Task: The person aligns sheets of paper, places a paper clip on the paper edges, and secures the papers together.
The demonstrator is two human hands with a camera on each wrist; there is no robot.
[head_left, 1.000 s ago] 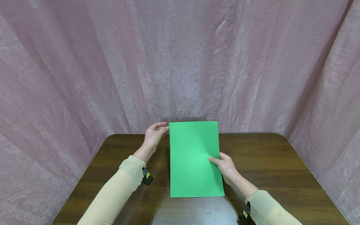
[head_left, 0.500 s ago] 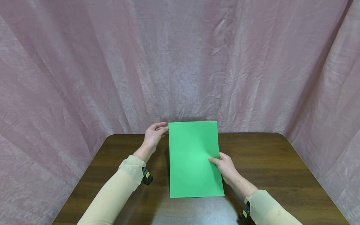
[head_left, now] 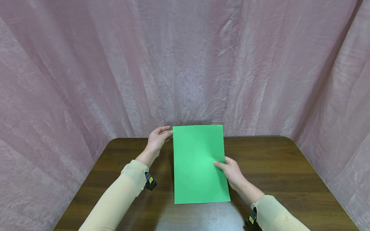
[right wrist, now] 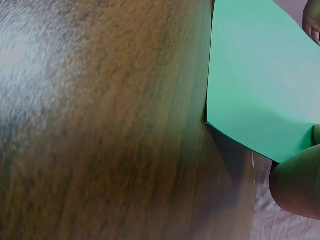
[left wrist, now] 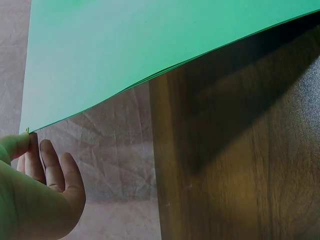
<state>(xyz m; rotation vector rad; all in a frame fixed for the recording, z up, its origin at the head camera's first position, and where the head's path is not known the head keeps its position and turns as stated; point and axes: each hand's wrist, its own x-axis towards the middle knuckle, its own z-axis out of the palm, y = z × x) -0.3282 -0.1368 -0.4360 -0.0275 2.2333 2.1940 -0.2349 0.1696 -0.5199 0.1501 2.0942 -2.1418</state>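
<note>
Green paper (head_left: pixel 198 163) stands raised over the table in the head view. Its lower edge in the left wrist view parts into more than one layer, so the paper (left wrist: pixel 125 45) looks like stacked sheets. My left hand (head_left: pixel 156 140) pinches a small yellow clip-like piece (left wrist: pixel 27 130) between thumb and forefinger, right at the upper left corner of the sheets. The other left fingers are loosely bent. My right hand (head_left: pixel 233 172) grips the right edge, thumb on the front face and fingers behind, mostly hidden. The right wrist view shows the paper's lower corner close to the wood.
A brown wooden table (head_left: pixel 268 166) lies under both hands. Pink velvety curtain (head_left: pixel 185 64) hangs behind it and along the sides. Black wrist devices (head_left: pixel 150 181) sit at both pale sleeves.
The green sheets have shifted very slightly left toward my left hand, so the yellow piece now overlaps their corner edge. Both hands otherwise hold nearly still.
</note>
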